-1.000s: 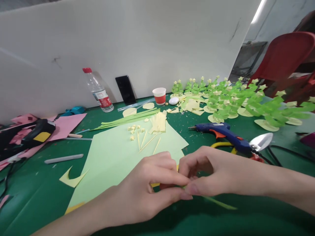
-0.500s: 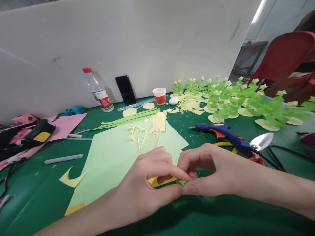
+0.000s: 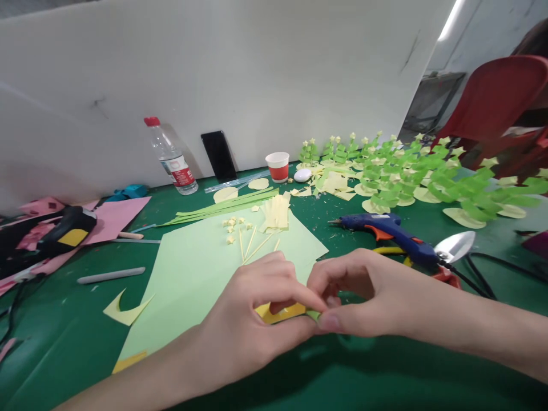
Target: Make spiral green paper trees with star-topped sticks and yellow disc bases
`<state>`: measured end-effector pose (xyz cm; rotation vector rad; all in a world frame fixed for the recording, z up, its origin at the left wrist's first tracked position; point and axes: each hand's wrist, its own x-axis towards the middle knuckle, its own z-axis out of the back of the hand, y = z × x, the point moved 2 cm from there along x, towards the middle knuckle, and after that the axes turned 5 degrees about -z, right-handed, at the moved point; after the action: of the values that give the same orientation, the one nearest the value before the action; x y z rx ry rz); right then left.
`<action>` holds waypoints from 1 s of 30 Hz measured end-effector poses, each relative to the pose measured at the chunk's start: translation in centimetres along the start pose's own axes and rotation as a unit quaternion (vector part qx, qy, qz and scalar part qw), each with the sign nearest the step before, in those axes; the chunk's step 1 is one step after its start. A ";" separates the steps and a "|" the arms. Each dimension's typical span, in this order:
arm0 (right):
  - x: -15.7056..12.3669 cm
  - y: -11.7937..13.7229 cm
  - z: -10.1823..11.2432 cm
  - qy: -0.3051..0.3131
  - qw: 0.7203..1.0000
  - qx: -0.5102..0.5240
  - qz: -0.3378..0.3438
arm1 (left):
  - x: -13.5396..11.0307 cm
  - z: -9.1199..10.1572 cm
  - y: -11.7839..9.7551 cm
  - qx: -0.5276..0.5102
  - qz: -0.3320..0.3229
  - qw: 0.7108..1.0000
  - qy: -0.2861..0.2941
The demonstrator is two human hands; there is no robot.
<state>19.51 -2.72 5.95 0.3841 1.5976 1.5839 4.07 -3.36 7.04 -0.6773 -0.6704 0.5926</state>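
Observation:
My left hand [image 3: 261,314] and my right hand [image 3: 355,294] meet low in the middle, fingertips touching. Between them both pinch a small green paper strip [image 3: 314,314], mostly hidden by the fingers. Behind my left hand lies a yellow paper piece [image 3: 280,313]. Under and beyond that hand spreads a light green paper sheet [image 3: 184,279]. On it rest several tiny folded paper stars [image 3: 231,231], thin pale sticks [image 3: 257,249] and a bundle of cream paper strips [image 3: 276,212]. Long green paper strips [image 3: 201,213] lie along its far edge.
A blue glue gun [image 3: 385,225] and scissors [image 3: 454,248] lie right of my right hand. Many green paper plants [image 3: 402,171] stand at the back right. A paper cup [image 3: 278,168], phone [image 3: 219,156] and water bottle [image 3: 177,165] line the white panel. A grey stick [image 3: 111,276] lies left.
Both hands stay pinched together and shift only slightly. A little more of the green strip and the yellow paper shows between my fingers.

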 end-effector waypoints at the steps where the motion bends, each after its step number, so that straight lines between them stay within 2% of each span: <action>1: 0.0 0.1 0.1 0.000 1.000 -0.013 -0.004 | 0.0 0.0 -0.1 0.000 -0.012 1.000 0.026; 4: -0.1 0.1 0.4 0.025 0.999 -0.041 -0.024 | -0.1 0.0 -0.3 -0.001 -0.037 0.997 0.066; 8: 0.0 0.0 0.3 0.055 0.998 0.002 -0.025 | 0.0 -0.3 0.2 0.015 -0.022 1.000 0.013; 14: 0.2 -0.2 -0.2 0.038 0.998 0.046 -0.024 | 0.0 -0.7 0.7 0.011 0.010 0.999 -0.030; 18: 0.3 0.0 0.1 0.033 0.999 0.019 -0.024 | 0.1 -0.4 0.4 0.013 0.001 1.000 0.006; 21: 0.3 0.0 0.3 0.053 0.998 0.003 -0.035 | 0.2 -0.3 0.2 0.003 -0.021 0.999 0.042; 25: 0.0 0.0 0.7 0.078 0.997 0.010 -0.025 | 0.1 -0.2 0.5 -0.010 -0.012 1.000 -0.006; 27: -0.1 0.0 1.0 0.075 0.997 0.010 -0.024 | 0.0 -0.2 0.7 -0.019 0.007 0.999 -0.036; 30: 0.0 -0.1 1.0 0.067 0.997 0.004 -0.024 | -0.2 -0.3 0.8 -0.029 0.021 0.998 -0.050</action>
<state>20.30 -2.06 6.07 0.2465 1.7016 1.5945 3.94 -3.04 6.22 -0.7198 -0.7711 0.6511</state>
